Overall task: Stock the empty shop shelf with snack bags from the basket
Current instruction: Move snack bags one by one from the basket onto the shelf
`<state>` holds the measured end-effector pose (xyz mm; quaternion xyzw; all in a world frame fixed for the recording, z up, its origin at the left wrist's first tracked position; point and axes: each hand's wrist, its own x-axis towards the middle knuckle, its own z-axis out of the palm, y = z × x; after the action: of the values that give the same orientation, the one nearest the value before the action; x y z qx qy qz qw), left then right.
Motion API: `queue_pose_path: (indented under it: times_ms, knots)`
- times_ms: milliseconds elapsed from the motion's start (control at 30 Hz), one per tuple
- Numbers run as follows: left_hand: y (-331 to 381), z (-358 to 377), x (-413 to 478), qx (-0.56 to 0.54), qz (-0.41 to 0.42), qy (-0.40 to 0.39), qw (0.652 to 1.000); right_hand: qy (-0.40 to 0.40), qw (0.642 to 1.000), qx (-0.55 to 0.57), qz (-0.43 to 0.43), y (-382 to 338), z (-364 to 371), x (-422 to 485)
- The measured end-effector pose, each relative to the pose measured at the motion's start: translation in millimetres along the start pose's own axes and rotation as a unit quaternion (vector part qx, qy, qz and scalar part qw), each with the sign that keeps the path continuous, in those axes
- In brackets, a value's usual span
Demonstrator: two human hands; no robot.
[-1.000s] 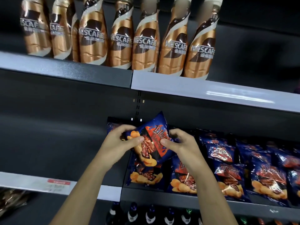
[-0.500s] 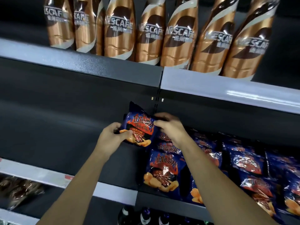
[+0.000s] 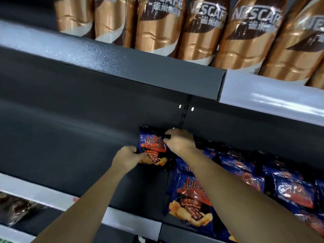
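A dark blue snack bag (image 3: 152, 149) with red lettering and a chip picture stands upright at the back of the dark shelf (image 3: 78, 151), just left of the shelf joint. My left hand (image 3: 127, 157) pinches its lower left edge. My right hand (image 3: 178, 142) grips its upper right corner. To the right, several more bags of the same kind (image 3: 191, 199) lie in rows on the neighbouring shelf section. The basket is out of view.
Copper-coloured coffee bottles (image 3: 201, 28) line the shelf above, whose front lip (image 3: 140, 71) overhangs the work area. The left part of the dark shelf holds no bags. Dark packets (image 3: 19, 207) show on a lower shelf at far left.
Both hands have carried the bag up and back, deeper into the shelf, and turned it from tilted to upright. The camera has moved closer and shifted left.
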<state>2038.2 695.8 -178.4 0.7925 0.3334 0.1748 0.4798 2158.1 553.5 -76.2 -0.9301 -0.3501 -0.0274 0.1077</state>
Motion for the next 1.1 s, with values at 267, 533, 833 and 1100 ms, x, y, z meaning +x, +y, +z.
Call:
queue_pose_path:
  times_ms: [267,533,833,1100]
  knots:
    - [8.0,-9.9,-9.4,0.066,0.014,-0.015,0.998,-0.007,0.994,-0.108,-0.029,6.8,-1.3,-6.7]
    - [49.7,-17.0,-46.8,-0.013,0.092,0.048,0.994,0.058,0.985,0.161,-0.013,19.4,-29.1,-33.0]
    - [136.8,48.4,-105.2,-0.028,0.207,-0.032,0.977,0.154,0.913,0.376,0.027,100.1,-63.6,-115.9]
    - [238.5,185.3,-223.1,-0.004,0.349,-0.144,0.926,0.28,0.864,0.406,0.098,249.0,-96.6,-251.0]
